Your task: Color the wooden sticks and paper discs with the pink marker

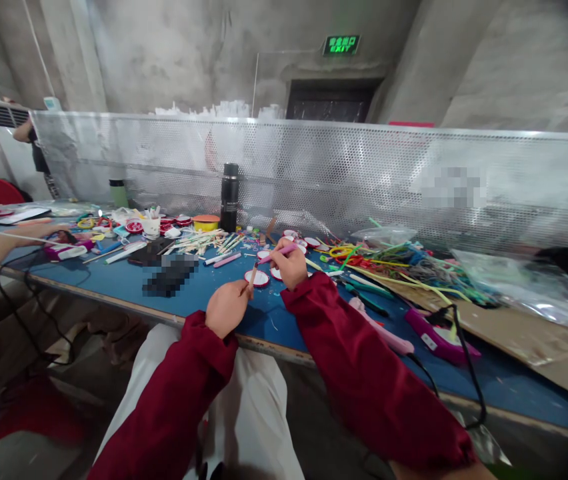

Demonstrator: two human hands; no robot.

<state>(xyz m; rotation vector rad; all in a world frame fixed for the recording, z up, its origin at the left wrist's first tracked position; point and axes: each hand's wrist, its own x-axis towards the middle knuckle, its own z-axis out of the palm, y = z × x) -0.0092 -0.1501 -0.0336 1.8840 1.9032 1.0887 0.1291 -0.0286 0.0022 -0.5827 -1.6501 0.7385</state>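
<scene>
My left hand (227, 309) pinches a thin, pale stick-like piece (253, 275) upright between thumb and fingertips. A pink pen-like tool (284, 251) lies in the grip of my right hand (292, 265). Its dark tip points left and meets or nearly meets the top of the pale piece; I cannot tell whether they touch. Just behind my left fingertips, a white disc with a red rim (257, 279) rests on the blue table (204, 287). More such discs lie around my right hand, partly covered by it.
A black bottle (229, 199) stands before a perforated metal screen (344, 173). Colourful cords (409, 263) pile up on the right, near pliers (369, 299) and a purple corded device (441, 337). A blurred dark object (171, 275) lies left. Another person's hand (31, 233) reaches in at far left.
</scene>
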